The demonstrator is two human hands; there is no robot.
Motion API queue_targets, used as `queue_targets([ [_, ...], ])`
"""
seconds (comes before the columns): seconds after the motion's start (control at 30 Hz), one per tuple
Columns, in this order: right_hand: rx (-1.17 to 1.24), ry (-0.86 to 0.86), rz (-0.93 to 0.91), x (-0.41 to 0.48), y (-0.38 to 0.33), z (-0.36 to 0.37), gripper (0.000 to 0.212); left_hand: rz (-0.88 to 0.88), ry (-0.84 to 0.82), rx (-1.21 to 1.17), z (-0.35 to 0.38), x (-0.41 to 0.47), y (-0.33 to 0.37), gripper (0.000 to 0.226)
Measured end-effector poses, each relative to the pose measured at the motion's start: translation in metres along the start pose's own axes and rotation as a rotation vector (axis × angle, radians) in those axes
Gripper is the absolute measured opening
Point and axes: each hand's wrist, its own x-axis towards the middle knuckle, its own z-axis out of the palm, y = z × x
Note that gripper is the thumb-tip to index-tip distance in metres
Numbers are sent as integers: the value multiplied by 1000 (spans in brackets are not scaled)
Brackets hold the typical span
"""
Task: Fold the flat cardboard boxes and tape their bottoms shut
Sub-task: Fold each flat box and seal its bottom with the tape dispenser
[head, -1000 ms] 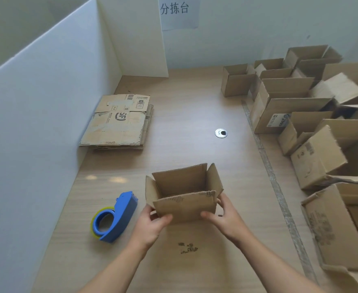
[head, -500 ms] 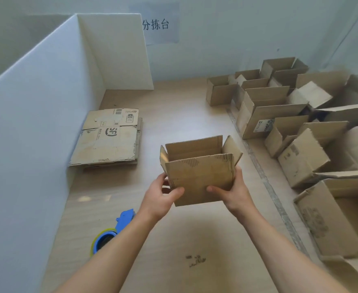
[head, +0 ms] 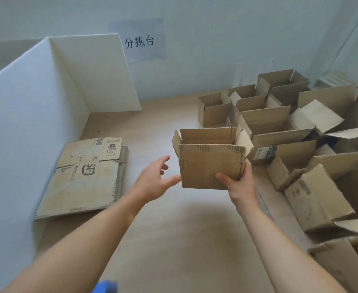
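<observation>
Gripping with my right hand (head: 239, 185) alone, I hold the small brown cardboard box (head: 209, 166) upright above the pale wooden table (head: 173, 240), thumb on its near face and fingers wrapped round its lower right corner; its top flaps stand open. My left hand (head: 154, 180) hangs just beside the box's left edge, fingers spread and relaxed, holding nothing; whether the thumb tip touches the lower left corner I cannot tell. On my left, the stack of flat printed cardboard sheets (head: 87, 176) lies along the foot of the white partition board (head: 25, 123). On my right, the cluster of folded open-topped brown boxes (head: 279, 127) crowds the table's right side, its nearest box close behind the held one. Between stack and cluster runs an open strip of tabletop, under my forearms. A blue object (head: 107, 286) peeks in at the bottom edge.
</observation>
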Motion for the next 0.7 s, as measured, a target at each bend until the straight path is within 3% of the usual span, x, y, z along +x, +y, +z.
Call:
queue_targets([
  [0.13,-1,-13,-25,79,13,16,70,33,33,139,-9,72,-7,74],
  [0.3,-69,-43,-59,166,34,36,81,97,-4,531,1,146,-18,68],
  [0.43,-124,3,-99,215,55,41,77,190,-14,792,9,198,-17,64],
  [0.53,-230,-2,-138,236,70,42,75,245,5,904,12,227,-13,63],
  [0.7,-147,129,-119,264,84,42,65,277,12,970,15,265,-7,61],
])
